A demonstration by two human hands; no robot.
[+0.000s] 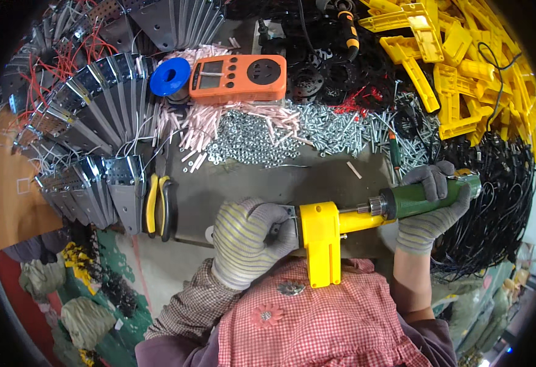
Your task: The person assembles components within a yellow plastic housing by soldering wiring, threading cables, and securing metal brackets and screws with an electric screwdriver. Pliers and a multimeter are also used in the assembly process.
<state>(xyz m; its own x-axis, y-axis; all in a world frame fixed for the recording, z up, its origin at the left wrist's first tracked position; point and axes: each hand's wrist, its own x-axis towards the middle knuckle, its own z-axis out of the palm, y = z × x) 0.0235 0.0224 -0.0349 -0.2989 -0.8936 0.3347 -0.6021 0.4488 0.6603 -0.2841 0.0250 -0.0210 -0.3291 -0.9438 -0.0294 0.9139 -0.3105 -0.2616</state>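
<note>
Fanning out across the left of the bench [202,194] were rows of grey metal plates [105,107], with thin red wires [47,67] tangled among the farther ones. Next to the nearest row lay pliers [159,208] with yellow-and-black handles, and farther back a blue-rimmed spool [185,68] sat just beside an orange meter [238,93]. Pale pink tubes [203,127] were strewn in front of the meter, running into a spread of small metal nuts [243,142]. Nearer the person, over a red checked apron [304,324], the gloved left hand [246,241] gripped the left end of a yellow plastic housing [321,244] — its fingers curled inward, though what lay under them was partly hidden. Behind the housing, silvery screws [335,131] lay heaped on the bench. On the housing's right side was a green power driver [404,202], held roughly level, its metal shaft pointing left at the yellow plastic. The gloved right hand [432,225] held the driver, fingers wrapped around its body. Farther right rose a pile of yellow plastic parts [464,73] — and below it, a thick mass of black cables [488,202].
</note>
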